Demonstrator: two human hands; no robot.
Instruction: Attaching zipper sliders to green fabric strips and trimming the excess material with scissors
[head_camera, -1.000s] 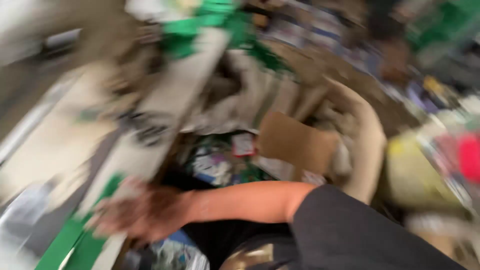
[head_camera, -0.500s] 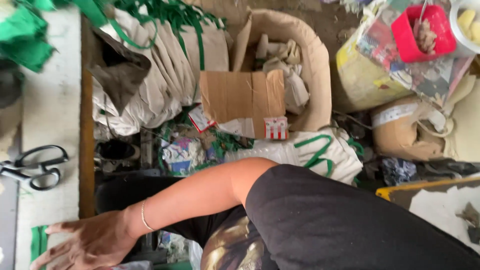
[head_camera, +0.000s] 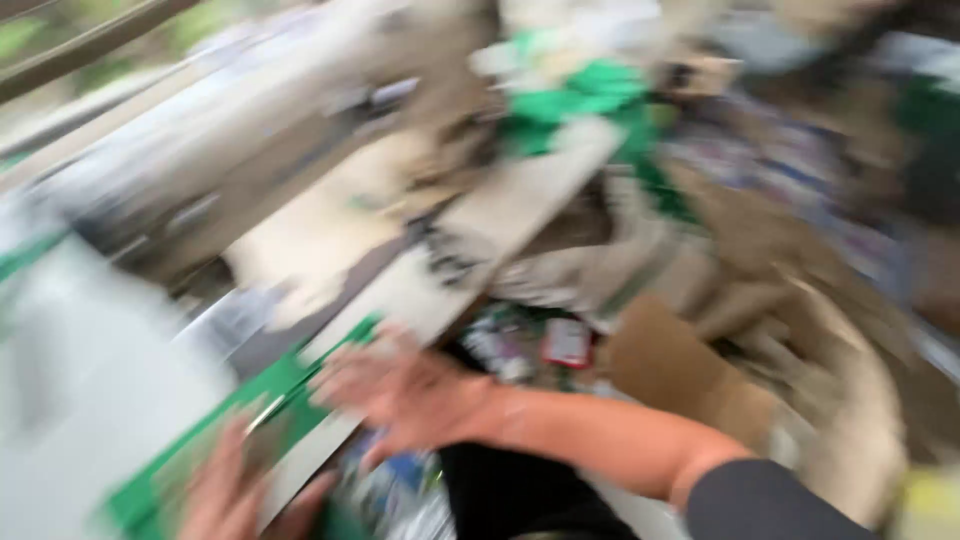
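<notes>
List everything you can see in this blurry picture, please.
table: one, pale, runs from lower left to upper middle.
green strip: one, green, flat along the table's near edge, under the hands.
green cloth: one heap, green, at the table's far end, top middle.
dark object: one, black, on the table; too blurred to identify.
cardboard box: one, brown, on the floor at right.
red-and-white packet: one, beside the box.
litter: many pieces, mixed colours, below the table's edge.
left hand: one, bottom edge, on the green strip.
right hand: one, fingers spread, at the table's edge, dark sleeve behind it.
</notes>
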